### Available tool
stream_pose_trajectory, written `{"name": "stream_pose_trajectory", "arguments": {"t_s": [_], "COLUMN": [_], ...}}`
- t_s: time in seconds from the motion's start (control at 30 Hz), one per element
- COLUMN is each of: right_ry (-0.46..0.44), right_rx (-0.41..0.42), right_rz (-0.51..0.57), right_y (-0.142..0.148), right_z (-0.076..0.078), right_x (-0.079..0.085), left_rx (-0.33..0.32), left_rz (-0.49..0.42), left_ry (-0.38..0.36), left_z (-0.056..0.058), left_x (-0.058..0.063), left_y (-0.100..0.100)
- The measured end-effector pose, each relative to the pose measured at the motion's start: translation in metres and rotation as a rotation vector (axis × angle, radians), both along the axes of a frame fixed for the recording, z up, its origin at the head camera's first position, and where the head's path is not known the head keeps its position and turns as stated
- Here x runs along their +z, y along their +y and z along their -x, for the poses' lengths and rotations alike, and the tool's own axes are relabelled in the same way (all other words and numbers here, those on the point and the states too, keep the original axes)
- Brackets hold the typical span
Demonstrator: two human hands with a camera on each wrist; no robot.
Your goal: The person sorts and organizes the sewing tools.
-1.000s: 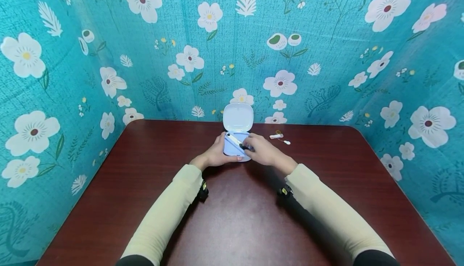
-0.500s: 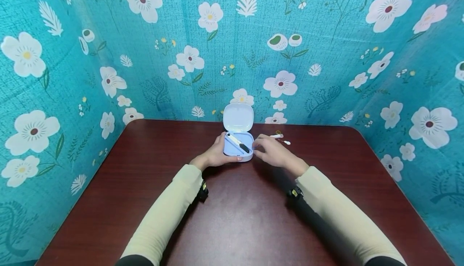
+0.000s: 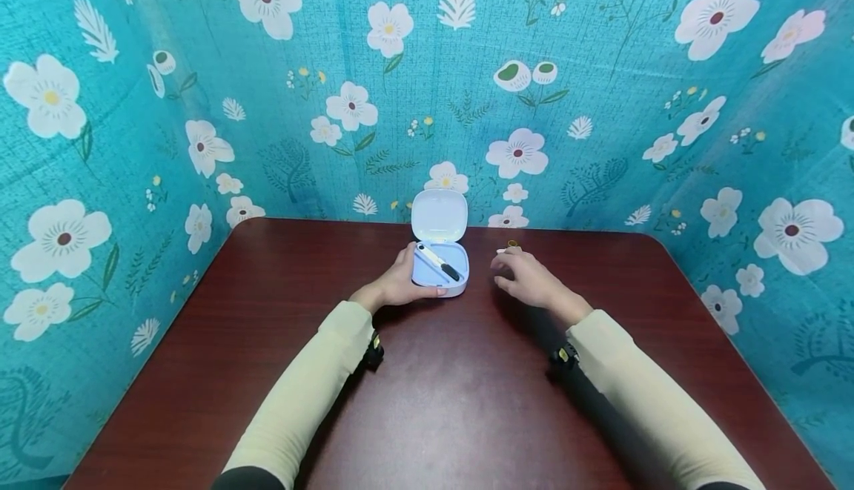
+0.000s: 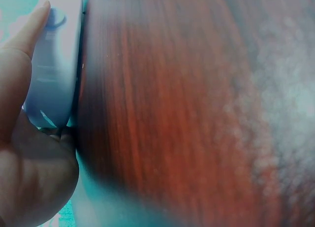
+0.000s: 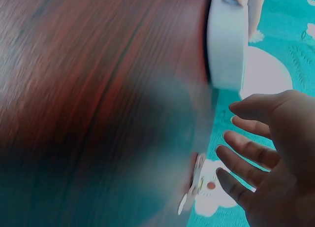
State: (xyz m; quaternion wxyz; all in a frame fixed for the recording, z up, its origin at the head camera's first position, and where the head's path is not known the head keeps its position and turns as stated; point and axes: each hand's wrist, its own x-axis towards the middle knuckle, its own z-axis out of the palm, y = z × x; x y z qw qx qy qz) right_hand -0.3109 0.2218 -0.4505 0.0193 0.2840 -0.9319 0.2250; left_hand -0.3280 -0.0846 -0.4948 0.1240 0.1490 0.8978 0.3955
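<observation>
A pale blue case (image 3: 460,290) stands on the table with its lid (image 3: 439,216) tipped up at the back. Diagonally inside lies a slim white tool (image 3: 430,256) with a black end (image 3: 451,272). My left hand (image 3: 395,282) grips the case's left side, thumb along its front wall, as the left wrist view also shows. To the right of the case, my right hand (image 3: 528,279) holds nothing, its fingers apart and loosely bent. Just beyond its fingertips lies a small whitish item (image 5: 198,173) with a gold ring (image 3: 512,242), partly hidden by that hand in the head view.
The dark red-brown table (image 3: 427,401) has a glossy surface. A turquoise flowered cloth (image 3: 400,104) hangs close behind its back edge, near the raised lid, and down both sides.
My right hand has let go of the white tool, leaving it in the case, and moved right toward the small ringed item. My left hand stays on the case.
</observation>
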Motion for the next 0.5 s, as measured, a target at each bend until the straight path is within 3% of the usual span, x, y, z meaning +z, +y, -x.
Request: {"name": "stream_pose_trajectory", "arguments": {"t_s": [0.23,0.5], "right_ry": [0.006,-0.016], "right_rx": [-0.06,-0.191], "right_rz": [-0.013,-0.031], "right_y": [0.02,0.039], "right_z": [0.005,0.014], "right_x": [-0.009,-0.016], "left_rx": [0.013,0.0], "left_rz": [0.009,0.011], "left_ry": [-0.024,0.009], "left_z": [0.0,-0.009], "left_x": [0.0,0.006], "left_y": [0.0,0.001]}}
